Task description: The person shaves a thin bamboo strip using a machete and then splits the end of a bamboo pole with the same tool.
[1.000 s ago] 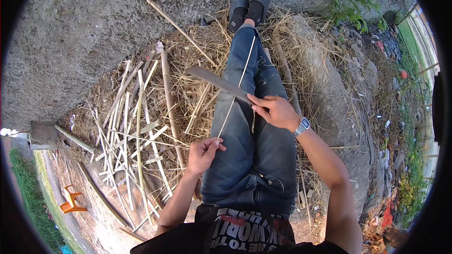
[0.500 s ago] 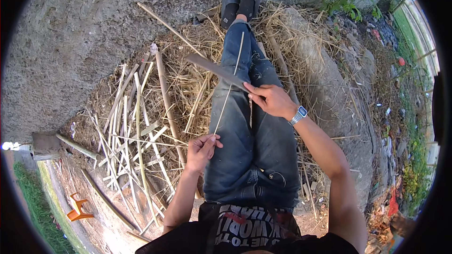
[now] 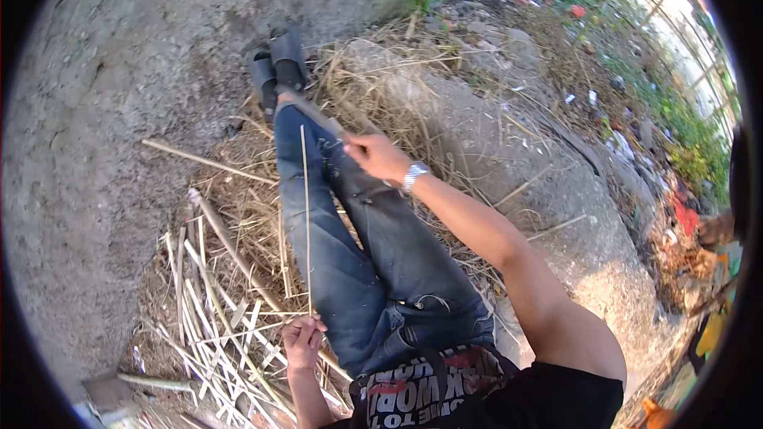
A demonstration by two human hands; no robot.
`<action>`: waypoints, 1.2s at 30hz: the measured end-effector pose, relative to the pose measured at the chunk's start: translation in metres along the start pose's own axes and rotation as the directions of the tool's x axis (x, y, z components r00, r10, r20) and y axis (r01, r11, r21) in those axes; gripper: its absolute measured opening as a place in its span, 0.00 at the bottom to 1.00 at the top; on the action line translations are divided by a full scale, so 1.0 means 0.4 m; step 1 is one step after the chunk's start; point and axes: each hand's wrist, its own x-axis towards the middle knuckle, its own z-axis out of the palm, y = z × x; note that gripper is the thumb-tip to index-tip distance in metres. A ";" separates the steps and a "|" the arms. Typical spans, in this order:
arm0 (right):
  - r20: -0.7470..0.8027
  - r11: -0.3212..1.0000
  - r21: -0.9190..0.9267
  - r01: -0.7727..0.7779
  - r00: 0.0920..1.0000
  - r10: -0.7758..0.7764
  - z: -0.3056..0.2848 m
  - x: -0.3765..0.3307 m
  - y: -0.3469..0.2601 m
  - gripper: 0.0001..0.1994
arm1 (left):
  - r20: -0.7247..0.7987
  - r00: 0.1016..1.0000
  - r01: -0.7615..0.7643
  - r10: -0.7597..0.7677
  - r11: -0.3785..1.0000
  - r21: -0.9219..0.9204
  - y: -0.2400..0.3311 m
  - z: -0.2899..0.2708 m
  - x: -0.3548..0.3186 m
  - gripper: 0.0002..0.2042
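My left hand pinches the lower end of a thin, pale bamboo strip. The strip runs up along my jeans, its far end by the knee. My right hand grips a long, flat grey blade, blurred by motion, probably a machete; its handle is hidden in the fist. The blade points toward my feet, past the strip's far end and apart from it.
Split bamboo pieces lie piled at the left, beside a thicker pole. Dry straw surrounds my legs. A large rock rises at the right; a rough grey surface fills the far left. Litter and plants lie farther right.
The view has swung right, shifting my legs leftward in the picture. The blade, which lay across the strip, has moved off it toward my feet. Both hands keep their holds.
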 end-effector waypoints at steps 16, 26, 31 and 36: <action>-0.017 0.584 0.806 -0.094 0.983 0.182 -0.143 -0.129 -0.435 0.35 | -0.016 0.962 -0.247 0.272 0.896 0.368 -0.039 0.337 0.138 0.11; 0.091 0.729 0.668 -0.151 0.988 0.121 -0.130 -0.157 -0.477 0.37 | -0.028 0.944 -0.297 0.329 0.882 0.366 0.047 0.384 0.228 0.12; 0.103 0.797 0.579 -0.174 0.985 0.140 -0.086 -0.196 -0.432 0.37 | -0.268 0.895 -0.367 0.357 0.930 0.016 0.072 0.351 0.304 0.11; 0.187 0.845 0.479 -0.237 0.968 0.166 -0.008 -0.260 -0.447 0.37 | -0.342 0.883 -0.426 0.322 0.856 -0.294 0.063 0.353 0.335 0.11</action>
